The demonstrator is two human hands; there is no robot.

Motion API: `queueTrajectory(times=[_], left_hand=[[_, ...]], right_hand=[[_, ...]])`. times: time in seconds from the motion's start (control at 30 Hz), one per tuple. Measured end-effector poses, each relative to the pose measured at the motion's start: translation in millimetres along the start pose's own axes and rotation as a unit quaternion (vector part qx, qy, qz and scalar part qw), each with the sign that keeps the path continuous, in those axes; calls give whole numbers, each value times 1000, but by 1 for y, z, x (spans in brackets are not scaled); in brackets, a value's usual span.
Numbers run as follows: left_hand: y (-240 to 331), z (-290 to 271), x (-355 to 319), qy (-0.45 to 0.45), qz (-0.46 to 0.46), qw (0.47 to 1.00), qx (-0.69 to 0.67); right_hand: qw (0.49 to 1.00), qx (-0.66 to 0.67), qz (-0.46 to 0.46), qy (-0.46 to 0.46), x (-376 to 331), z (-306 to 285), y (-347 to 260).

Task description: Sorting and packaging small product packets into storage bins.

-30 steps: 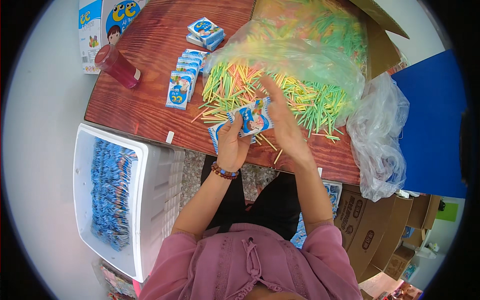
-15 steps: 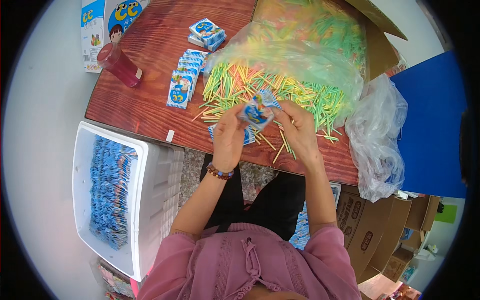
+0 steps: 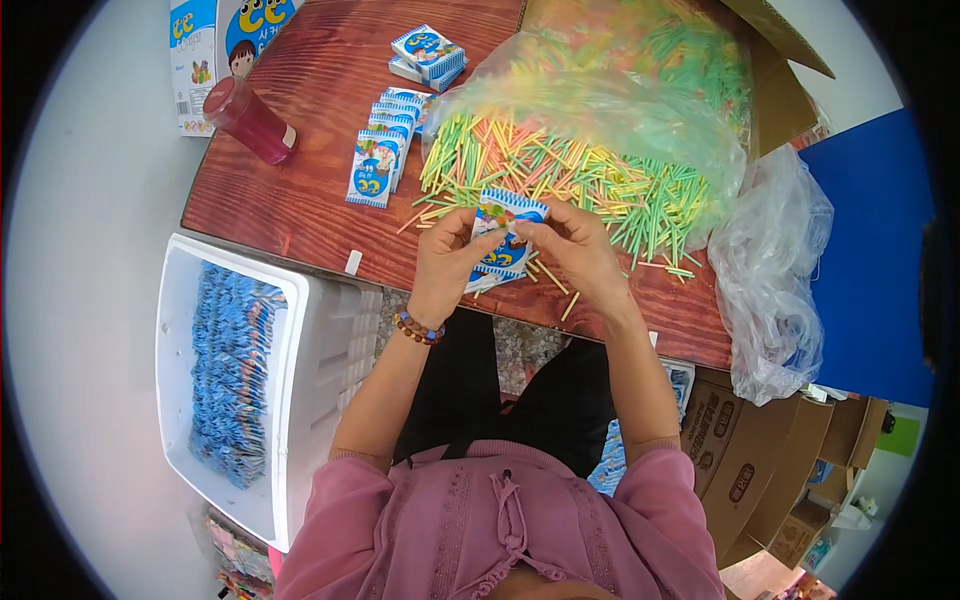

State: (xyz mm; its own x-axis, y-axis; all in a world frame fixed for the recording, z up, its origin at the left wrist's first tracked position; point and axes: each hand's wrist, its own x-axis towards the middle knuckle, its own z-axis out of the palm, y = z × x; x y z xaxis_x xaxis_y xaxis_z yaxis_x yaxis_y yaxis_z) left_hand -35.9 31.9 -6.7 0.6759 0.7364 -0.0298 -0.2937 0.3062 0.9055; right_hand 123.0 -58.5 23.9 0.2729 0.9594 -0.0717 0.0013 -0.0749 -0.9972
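Over the near table edge I hold a small blue-and-white packet point(image 3: 507, 208) upright between both hands. My left hand point(image 3: 446, 262) pinches its left side, thumb across the front. My right hand point(image 3: 578, 256) grips the other side, its thumb also on the front near the middle. Just below lies another blue-and-white packet point(image 3: 488, 283) on the table, partly covered by the held one. Beyond my hands spreads a heap of thin coloured sticks point(image 3: 560, 165), yellow, green and pink, spilling from a clear plastic bag point(image 3: 600, 95).
An overlapping row of packets point(image 3: 374, 168) and a small stack of packets point(image 3: 428, 52) lie at the far left, near a jar of red liquid point(image 3: 250, 122). A white bin point(image 3: 290, 400) of packets stands left. Crumpled plastic point(image 3: 770, 270) hangs over the right edge beside a blue panel point(image 3: 870, 250).
The packet, tilted and blurred before, is now upright, facing me. Both thumbs have come together on its front. The whole view has shifted slightly.
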Motion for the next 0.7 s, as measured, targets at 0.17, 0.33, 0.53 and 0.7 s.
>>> queueTrajectory(times=[0.17,0.33,0.53,0.7], left_hand=[[0,-28,1,89,84,989,83],[31,-113,32,188,57,967,163],[23,-145,66,225,143,881,390],[17,-139,73,247,162,766,571]], right_hand=[[995,-81,-55,-2,1,5,2],[997,-75,12,21,-11,-4,16],[988,-150,11,15,-21,2,28],[952,-282,-59,99,-15,1,19]])
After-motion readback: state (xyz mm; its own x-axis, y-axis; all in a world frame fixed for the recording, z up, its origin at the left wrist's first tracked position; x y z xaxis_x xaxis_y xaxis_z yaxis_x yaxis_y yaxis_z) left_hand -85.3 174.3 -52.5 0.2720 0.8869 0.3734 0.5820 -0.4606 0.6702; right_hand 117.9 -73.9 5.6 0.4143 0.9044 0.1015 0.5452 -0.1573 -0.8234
